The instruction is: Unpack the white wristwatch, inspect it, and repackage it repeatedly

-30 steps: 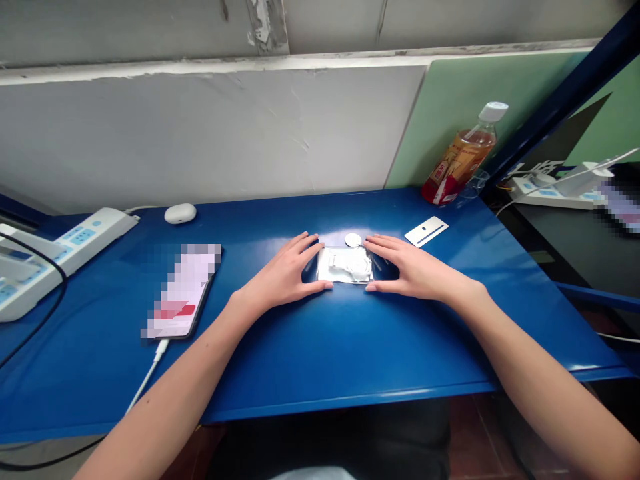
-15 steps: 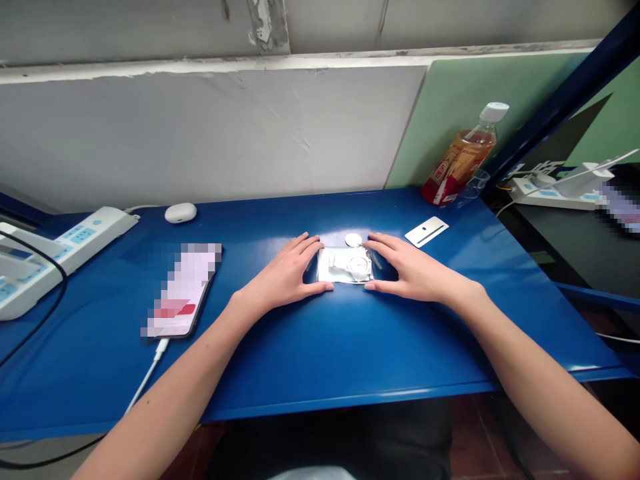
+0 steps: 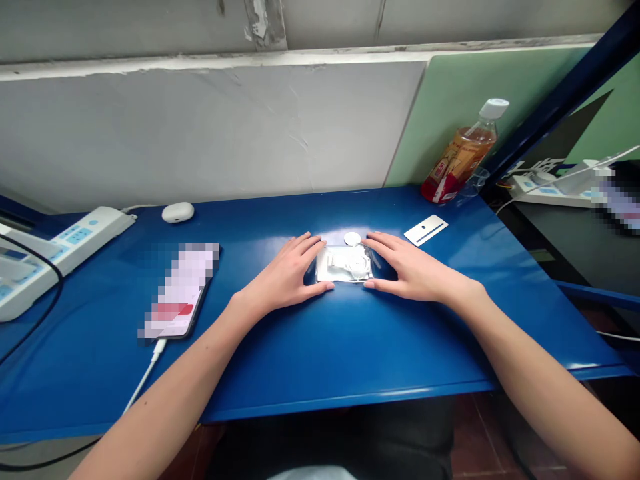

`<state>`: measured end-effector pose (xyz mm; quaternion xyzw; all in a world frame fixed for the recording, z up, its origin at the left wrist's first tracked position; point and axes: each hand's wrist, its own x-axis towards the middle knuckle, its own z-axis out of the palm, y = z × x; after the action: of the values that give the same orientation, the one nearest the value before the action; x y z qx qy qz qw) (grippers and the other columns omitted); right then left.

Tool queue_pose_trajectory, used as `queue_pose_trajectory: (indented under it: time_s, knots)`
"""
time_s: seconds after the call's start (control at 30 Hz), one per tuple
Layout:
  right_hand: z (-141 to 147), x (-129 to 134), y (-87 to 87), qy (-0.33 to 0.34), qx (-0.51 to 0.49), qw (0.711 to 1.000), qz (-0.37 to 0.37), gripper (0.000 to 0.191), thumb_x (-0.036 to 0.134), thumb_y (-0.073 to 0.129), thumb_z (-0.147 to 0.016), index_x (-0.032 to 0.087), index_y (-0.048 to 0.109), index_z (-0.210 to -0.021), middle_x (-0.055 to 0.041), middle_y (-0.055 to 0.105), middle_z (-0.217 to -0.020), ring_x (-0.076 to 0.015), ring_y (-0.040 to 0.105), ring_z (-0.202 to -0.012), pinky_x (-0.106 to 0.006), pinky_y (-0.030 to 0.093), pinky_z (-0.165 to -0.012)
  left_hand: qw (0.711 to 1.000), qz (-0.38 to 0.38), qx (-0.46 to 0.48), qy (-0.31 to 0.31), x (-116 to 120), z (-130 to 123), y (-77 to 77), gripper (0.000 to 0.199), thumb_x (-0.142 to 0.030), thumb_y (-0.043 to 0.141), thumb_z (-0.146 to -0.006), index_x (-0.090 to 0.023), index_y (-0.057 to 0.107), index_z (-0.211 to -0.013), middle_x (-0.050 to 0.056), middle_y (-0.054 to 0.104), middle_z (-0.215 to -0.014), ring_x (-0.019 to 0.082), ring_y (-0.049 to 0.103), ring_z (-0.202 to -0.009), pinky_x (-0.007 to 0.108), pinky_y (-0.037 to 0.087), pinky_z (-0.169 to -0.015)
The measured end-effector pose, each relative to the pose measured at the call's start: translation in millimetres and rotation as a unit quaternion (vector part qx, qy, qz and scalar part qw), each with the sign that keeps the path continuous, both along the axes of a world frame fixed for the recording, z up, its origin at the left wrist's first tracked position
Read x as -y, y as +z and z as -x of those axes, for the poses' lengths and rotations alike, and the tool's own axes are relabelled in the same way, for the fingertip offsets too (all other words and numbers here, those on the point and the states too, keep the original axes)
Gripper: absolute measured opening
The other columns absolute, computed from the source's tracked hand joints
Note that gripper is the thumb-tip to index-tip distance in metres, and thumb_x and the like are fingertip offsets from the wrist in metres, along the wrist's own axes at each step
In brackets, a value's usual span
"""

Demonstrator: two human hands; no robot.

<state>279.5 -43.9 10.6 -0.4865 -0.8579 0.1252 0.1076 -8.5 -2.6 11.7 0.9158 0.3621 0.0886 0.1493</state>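
Left hand (image 3: pixel 284 273) and right hand (image 3: pixel 414 268) flanking a silver packet (image 3: pixel 344 264) on the blue desk (image 3: pixel 350 347), fingers and thumbs spread wide, gripping nothing I can see, white disc (image 3: pixel 352 238) just beyond.

Soft light, pale glare on blue desktop (image 3: pixel 320 353), pixelated phone screen (image 3: pixel 181 283).

A grey wall panel (image 3: pixel 215 133) stands along the back edge of the glossy blue worktop (image 3: pixel 360 353); a pale green panel (image 3: pixel 435 120) adjoins it towards the back right corner, where a blue post (image 3: pixel 560 103) slants. Below the front edge, the shadowy floor (image 3: pixel 475 427) appears to be reddish tile.
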Motion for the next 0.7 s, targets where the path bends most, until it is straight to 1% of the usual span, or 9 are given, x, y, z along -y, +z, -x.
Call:
queue_pose_trajectory:
  time_s: [0.1, 0.17, 0.3, 0.37, 0.47, 0.57, 0.63, 0.7]
  knots:
    - [0, 0, -0.8, 0.004, -0.002, 1.000, -0.007, 0.082, 0.063, 0.056, -0.089, 0.013, 0.039, -0.152, -0.0232, 0.042, -0.154, -0.0386, 0.039, -0.143, -0.056, 0.039, -0.114, 1.000, -0.008, 0.024, -0.014, 1, -1, -0.7, 0.076, -0.060, 0.062, -0.089, -0.017, 0.042, -0.148, 0.015, 0.046, -0.153, 0.034, 0.034, -0.146, 0.050, 0.029, -0.120]
    - [-1, 0, -1.5, 0.008, 0.000, 1.000, -0.010, 0.083, 0.064, 0.056, -0.089, 0.013, 0.038, -0.152, -0.0240, 0.041, -0.155, -0.0391, 0.039, -0.143, -0.057, 0.038, -0.114, 0.999, -0.008, 0.032, -0.010, 1, -2, -0.5, 0.074, -0.058, 0.063, -0.089, -0.018, 0.042, -0.148, 0.015, 0.048, -0.151, 0.034, 0.039, -0.143, 0.050, 0.033, -0.118]
    - [-3, 0, 0.5, 0.019, -0.002, 1.000, -0.017, 0.092, 0.063, 0.066, -0.082, 0.013, 0.035, -0.153, -0.0254, 0.029, -0.160, -0.0421, 0.035, -0.145, -0.058, 0.039, -0.113, 1.000, -0.007, 0.029, 0.001, 2, -3, 0.3, 0.075, -0.056, 0.063, -0.089, -0.016, 0.040, -0.149, 0.016, 0.047, -0.151, 0.035, 0.043, -0.140, 0.050, 0.037, -0.116]
    - [-3, 0, 4.1, 0.029, -0.009, 0.999, -0.029, 0.087, 0.057, 0.069, -0.082, 0.015, 0.039, -0.151, -0.0238, 0.028, -0.162, -0.0407, 0.034, -0.146, -0.057, 0.039, -0.113, 1.000, -0.011, 0.028, -0.005, 2, -3, 0.4, 0.074, -0.053, 0.061, -0.091, -0.014, 0.039, -0.149, 0.017, 0.048, -0.151, 0.034, 0.042, -0.140, 0.048, 0.036, -0.116]
    - [-3, 0, 10.1, 0.052, -0.025, 0.997, -0.053, 0.063, 0.046, 0.070, -0.085, 0.019, 0.054, -0.140, -0.0188, 0.041, -0.156, -0.0354, 0.041, -0.143, -0.052, 0.040, -0.113, 0.999, -0.016, 0.033, -0.008, 1, -3, 0.6, 0.069, -0.049, 0.058, -0.094, -0.011, 0.040, -0.148, 0.018, 0.049, -0.149, 0.033, 0.042, -0.141, 0.047, 0.037, -0.115]
    - [-2, -1, 12.2, 0.069, -0.055, 0.993, -0.076, 0.043, 0.040, 0.068, -0.088, 0.021, 0.066, -0.126, -0.0146, 0.057, -0.143, -0.0325, 0.051, -0.134, -0.049, 0.045, -0.110, 0.999, -0.015, 0.044, -0.015, 2, -4, 1.9, 0.059, -0.047, 0.054, -0.096, -0.012, 0.047, -0.143, 0.016, 0.055, -0.144, 0.032, 0.042, -0.140, 0.047, 0.038, -0.114]
    - [0, -2, 11.4, 0.078, -0.078, 0.990, -0.087, 0.034, 0.038, 0.064, -0.092, 0.022, 0.069, -0.121, -0.0122, 0.066, -0.131, -0.0304, 0.059, -0.124, -0.046, 0.049, -0.105, 0.998, -0.019, 0.052, -0.022, 2, -4, 2.9, 0.049, -0.044, 0.050, -0.099, -0.014, 0.054, -0.137, 0.014, 0.060, -0.138, 0.031, 0.046, -0.138, 0.047, 0.038, -0.114]
    - [1, -2, 10.3, 0.072, -0.101, 0.988, -0.097, 0.029, 0.036, 0.058, -0.095, 0.023, 0.071, -0.118, -0.0102, 0.071, -0.121, -0.0283, 0.065, -0.114, -0.045, 0.052, -0.099, 0.998, -0.029, 0.058, -0.024, 2, -4, 3.6, 0.042, -0.043, 0.045, -0.101, -0.016, 0.059, -0.131, 0.013, 0.065, -0.133, 0.029, 0.054, -0.131, 0.048, 0.038, -0.113]
